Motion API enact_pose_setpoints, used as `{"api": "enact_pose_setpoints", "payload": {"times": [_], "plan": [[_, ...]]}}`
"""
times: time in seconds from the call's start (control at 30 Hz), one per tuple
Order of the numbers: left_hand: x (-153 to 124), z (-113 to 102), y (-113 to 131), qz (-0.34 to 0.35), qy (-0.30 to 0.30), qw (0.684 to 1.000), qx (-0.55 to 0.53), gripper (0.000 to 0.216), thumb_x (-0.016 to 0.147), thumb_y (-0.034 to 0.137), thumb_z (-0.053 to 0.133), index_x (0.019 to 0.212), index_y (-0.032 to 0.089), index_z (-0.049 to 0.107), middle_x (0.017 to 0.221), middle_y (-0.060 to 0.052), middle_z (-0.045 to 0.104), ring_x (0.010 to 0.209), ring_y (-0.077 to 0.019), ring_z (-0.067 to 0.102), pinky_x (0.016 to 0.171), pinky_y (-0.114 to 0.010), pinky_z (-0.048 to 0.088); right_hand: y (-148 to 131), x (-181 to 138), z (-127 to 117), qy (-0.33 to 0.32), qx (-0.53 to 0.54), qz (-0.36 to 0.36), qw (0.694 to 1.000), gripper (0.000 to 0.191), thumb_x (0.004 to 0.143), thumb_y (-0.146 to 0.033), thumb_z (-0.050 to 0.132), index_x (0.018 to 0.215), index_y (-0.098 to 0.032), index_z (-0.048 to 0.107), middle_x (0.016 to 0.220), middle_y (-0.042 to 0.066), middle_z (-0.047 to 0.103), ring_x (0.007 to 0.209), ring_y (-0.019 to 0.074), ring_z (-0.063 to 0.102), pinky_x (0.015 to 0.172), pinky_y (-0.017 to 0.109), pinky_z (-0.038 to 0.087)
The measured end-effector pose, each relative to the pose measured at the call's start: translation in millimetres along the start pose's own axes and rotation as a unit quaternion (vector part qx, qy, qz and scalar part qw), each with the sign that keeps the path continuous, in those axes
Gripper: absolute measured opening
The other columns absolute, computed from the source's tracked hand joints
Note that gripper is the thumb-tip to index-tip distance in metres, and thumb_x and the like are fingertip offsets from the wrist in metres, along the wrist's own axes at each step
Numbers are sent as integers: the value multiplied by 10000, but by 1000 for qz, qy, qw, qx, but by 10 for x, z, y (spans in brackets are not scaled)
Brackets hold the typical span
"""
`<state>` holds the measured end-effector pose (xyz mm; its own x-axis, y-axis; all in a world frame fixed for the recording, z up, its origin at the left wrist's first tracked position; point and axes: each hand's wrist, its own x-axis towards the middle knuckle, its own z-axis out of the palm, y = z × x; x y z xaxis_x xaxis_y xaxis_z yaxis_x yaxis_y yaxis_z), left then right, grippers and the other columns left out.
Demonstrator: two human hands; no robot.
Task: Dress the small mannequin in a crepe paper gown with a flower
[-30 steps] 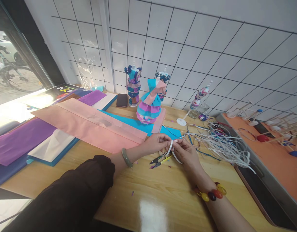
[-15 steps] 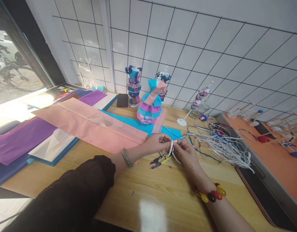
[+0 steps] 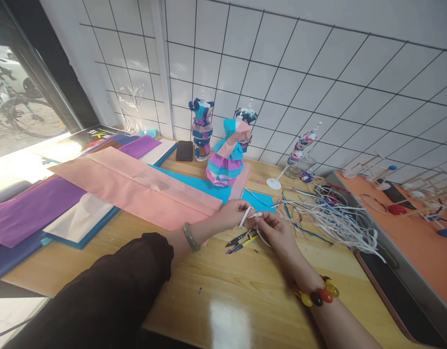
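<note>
We hold the white ribbon [image 3: 244, 216] above the counter [image 3: 187, 295], over the scissors [image 3: 249, 241] and just in front of the blue sheet [image 3: 194, 186]. The left hand [image 3: 233, 214] pinches it at the fingertips, with 1 short length slanting down in front of the fingers. The right hand [image 3: 277, 229] pinches it between thumb and fingers, and a loose tail curves below that palm. The exact crossing of the strip between the 2 hands is too small for us to make out.

We judge the step in hand to be fine shaping of the ribbon, probably folding or looping it. In our judgement, the next move calls for a firm pinch on 1 side while the other side guides the strip, with tension kept light so that the fold does not slip. We should also keep the loose tail away from the scissors, which lie with their blades apart.

For reference, we note the heap of ribbons [image 3: 346, 225] to the right, the pink sheet [image 3: 146, 189] to the left, and the doll dress [image 3: 225, 160] upright beyond the hands. All 3 are clear of our grip.
</note>
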<state>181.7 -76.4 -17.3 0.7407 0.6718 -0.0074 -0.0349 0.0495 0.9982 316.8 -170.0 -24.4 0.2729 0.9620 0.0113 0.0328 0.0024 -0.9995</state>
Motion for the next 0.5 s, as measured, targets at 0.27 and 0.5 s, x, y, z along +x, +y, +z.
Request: {"api": "enact_pose_setpoints", "payload": {"times": [0.27,0.5], "plan": [[-63,-13,82,-54,-40,996,-65,442,633,530,684,762,129,550,623,-7,615,498,-91,567,447,-185,395,-17,-13,-13,-26,-9,-3,1000,273,694,-441,709,825,-206,658,782,30,691,715,173,626,722,312,479],[-59,-28,70,-59,-48,987,-144,475,578,507,742,741,102,556,663,-31,626,529,-84,571,547,-222,445,-5,-6,-9,-37,10,-8,999,276,699,-446,704,848,-220,653,808,32,699,739,184,636,763,339,478]]}}
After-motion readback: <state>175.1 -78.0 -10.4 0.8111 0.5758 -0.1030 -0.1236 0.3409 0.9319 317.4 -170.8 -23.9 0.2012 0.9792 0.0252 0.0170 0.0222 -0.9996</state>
